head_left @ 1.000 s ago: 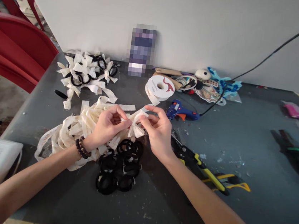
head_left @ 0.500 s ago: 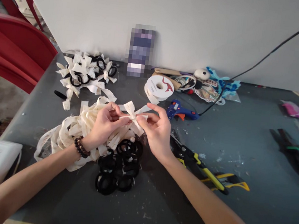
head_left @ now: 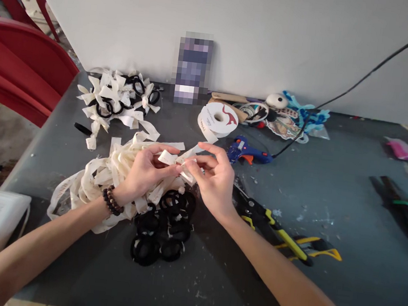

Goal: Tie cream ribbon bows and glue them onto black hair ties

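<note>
While cream ribbon piece [head_left: 168,157] is pinched between left hand [head_left: 142,173] and right hand [head_left: 215,184], both closed on it, folds are best held tight, centred, clear of ribbon pile [head_left: 109,174].

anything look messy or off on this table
White flecks are scattered over the grey table around the yellow-handled cutters, like spilled scraps. The blue glue gun lies on its side. The ribbon piece pinched between the left hand and right hand looks intact.

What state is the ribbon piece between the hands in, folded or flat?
Folded: the left hand and right hand pinch the ribbon piece at its middle, its ends sticking out sideways.
</note>
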A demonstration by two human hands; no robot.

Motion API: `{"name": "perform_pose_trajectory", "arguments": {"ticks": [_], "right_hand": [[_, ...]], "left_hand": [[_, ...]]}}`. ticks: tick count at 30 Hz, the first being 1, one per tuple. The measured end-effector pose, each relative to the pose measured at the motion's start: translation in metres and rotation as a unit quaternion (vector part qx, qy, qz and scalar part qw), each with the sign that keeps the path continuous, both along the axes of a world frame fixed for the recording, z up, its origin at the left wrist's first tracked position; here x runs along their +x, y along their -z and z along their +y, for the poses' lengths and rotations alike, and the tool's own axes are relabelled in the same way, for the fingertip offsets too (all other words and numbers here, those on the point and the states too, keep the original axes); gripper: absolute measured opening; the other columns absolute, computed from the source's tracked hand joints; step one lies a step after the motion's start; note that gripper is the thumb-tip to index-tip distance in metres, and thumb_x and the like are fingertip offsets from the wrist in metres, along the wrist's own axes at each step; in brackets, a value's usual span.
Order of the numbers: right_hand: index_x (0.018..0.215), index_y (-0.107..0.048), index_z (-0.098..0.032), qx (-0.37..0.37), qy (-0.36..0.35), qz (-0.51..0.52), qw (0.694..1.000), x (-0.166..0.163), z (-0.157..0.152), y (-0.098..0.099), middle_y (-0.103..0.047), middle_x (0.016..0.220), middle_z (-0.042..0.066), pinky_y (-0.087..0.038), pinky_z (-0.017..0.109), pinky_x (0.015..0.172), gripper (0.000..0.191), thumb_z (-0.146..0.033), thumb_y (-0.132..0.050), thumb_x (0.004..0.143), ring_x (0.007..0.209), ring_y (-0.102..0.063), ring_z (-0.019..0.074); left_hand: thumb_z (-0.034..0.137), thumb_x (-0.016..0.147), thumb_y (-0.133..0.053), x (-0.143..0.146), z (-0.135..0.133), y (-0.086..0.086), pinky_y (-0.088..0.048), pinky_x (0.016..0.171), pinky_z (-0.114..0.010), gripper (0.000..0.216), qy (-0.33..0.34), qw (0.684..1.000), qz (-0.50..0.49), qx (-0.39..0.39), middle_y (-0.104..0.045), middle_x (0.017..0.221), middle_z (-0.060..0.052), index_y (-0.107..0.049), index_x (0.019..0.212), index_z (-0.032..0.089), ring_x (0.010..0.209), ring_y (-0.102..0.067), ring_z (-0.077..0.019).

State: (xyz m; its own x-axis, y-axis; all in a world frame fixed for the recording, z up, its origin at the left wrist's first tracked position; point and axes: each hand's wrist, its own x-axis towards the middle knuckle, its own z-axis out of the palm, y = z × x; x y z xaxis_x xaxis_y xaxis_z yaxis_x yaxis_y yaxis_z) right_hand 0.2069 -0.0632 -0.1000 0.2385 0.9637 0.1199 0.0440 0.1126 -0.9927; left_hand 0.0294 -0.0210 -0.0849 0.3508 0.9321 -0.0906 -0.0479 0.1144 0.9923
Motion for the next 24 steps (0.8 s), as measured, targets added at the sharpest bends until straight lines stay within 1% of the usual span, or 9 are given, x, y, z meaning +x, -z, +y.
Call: {"name": "perform_pose_trajectory", "arguments": {"ticks": [1, 4, 7, 11, 14, 16, 18, 21, 24], "right_hand": [[0.125, -0.061, -0.027, 0.000, 0.004, -0.004, 1.000, 0.0002, 0.0002, 0.0002, -0.082, 0.093, 0.002, -0.060, 0.038, 0.075, 0.045, -0.041, -0.081, 0.088, 0.085, -0.078, 0.0221], [0.124, -0.062, -0.026, 0.000, 0.019, -0.012, 1.000, 0.0006, 0.0003, -0.0002, -0.082, 0.091, 0.002, -0.059, 0.037, 0.071, 0.043, -0.040, -0.081, 0.088, 0.080, -0.076, 0.0212], [0.123, -0.061, -0.026, 0.007, 0.032, -0.029, 0.999, 0.0009, -0.0005, -0.0011, -0.081, 0.091, 0.002, -0.058, 0.038, 0.073, 0.043, -0.041, -0.080, 0.088, 0.080, -0.076, 0.0214], [0.135, -0.053, -0.027, 0.013, 0.005, -0.020, 1.000, 0.0008, -0.0014, -0.0017, -0.081, 0.096, 0.003, -0.060, 0.041, 0.080, 0.054, -0.044, -0.076, 0.090, 0.088, -0.078, 0.0234], [0.142, -0.049, -0.027, -0.003, -0.025, -0.030, 0.999, -0.0003, -0.0020, -0.0023, -0.080, 0.099, 0.004, -0.060, 0.041, 0.078, 0.068, -0.045, -0.081, 0.085, 0.087, -0.078, 0.0242], [0.139, -0.053, -0.026, -0.011, -0.012, -0.057, 0.998, -0.0011, -0.0027, -0.0033, -0.080, 0.096, 0.003, -0.059, 0.039, 0.074, 0.063, -0.044, -0.081, 0.085, 0.082, -0.077, 0.0231], [0.135, -0.057, -0.026, -0.004, 0.011, -0.088, 0.996, -0.0015, -0.0033, -0.0048, -0.080, 0.092, 0.003, -0.057, 0.038, 0.073, 0.053, -0.042, -0.077, 0.089, 0.078, -0.074, 0.0212], [0.132, -0.059, -0.025, 0.001, 0.018, -0.104, 0.994, -0.0011, -0.0037, -0.0069, -0.081, 0.089, 0.001, -0.056, 0.037, 0.072, 0.046, -0.038, -0.075, 0.090, 0.074, -0.071, 0.0195], [0.130, -0.060, -0.025, -0.007, 0.017, -0.094, 0.995, -0.0006, -0.0037, -0.0077, -0.080, 0.083, 0.000, -0.055, 0.037, 0.069, 0.046, -0.036, -0.077, 0.088, 0.069, -0.069, 0.0187]], "left_hand": [[0.033, 0.073, -0.094, 0.0000, -0.0001, 0.0003, -0.062, 0.063, -0.022, 0.048, 0.003, 1.000, 0.008, 0.003, -0.079, 0.110, -0.009, -0.071, 0.111, 0.015, 0.072, -0.076, -0.0143], [0.034, 0.072, -0.095, 0.0000, -0.0001, 0.0011, -0.061, 0.058, -0.022, 0.052, 0.020, 0.999, 0.037, 0.004, -0.078, 0.094, -0.005, -0.071, 0.114, 0.016, 0.069, -0.077, -0.0161], [0.034, 0.072, -0.095, 0.0001, 0.0002, 0.0019, -0.061, 0.056, -0.022, 0.045, 0.034, 0.999, 0.031, 0.001, -0.075, 0.084, -0.001, -0.071, 0.106, 0.017, 0.066, -0.077, -0.0167], [0.033, 0.075, -0.093, 0.0003, 0.0009, 0.0023, -0.064, 0.060, -0.025, 0.036, 0.011, 1.000, -0.002, 0.011, -0.076, 0.088, -0.003, -0.071, 0.099, 0.018, 0.071, -0.078, -0.0175], [0.034, 0.079, -0.091, 0.0001, 0.0014, 0.0023, -0.066, 0.068, -0.029, 0.041, -0.020, 0.999, -0.034, -0.007, -0.078, 0.091, -0.005, -0.068, 0.110, 0.019, 0.080, -0.079, -0.0203], [0.034, 0.078, -0.092, -0.0004, 0.0016, 0.0026, -0.065, 0.068, -0.028, 0.047, -0.029, 0.998, -0.047, -0.016, -0.078, 0.089, -0.005, -0.067, 0.115, 0.019, 0.080, -0.078, -0.0199], [0.033, 0.075, -0.094, -0.0010, 0.0016, 0.0029, -0.059, 0.057, -0.024, 0.050, -0.039, 0.999, -0.036, -0.008, -0.074, 0.079, -0.001, -0.067, 0.115, 0.019, 0.066, -0.073, -0.0154], [0.034, 0.076, -0.093, -0.0018, 0.0015, 0.0037, -0.039, 0.040, -0.019, 0.046, -0.051, 0.999, -0.018, 0.000, -0.061, 0.060, 0.006, -0.068, 0.113, 0.022, 0.044, -0.051, -0.0074], [0.034, 0.077, -0.093, -0.0019, 0.0018, 0.0042, -0.028, 0.035, -0.019, 0.046, -0.056, 0.998, -0.023, -0.007, -0.050, 0.053, 0.010, -0.067, 0.114, 0.023, 0.038, -0.036, -0.0040]]}}
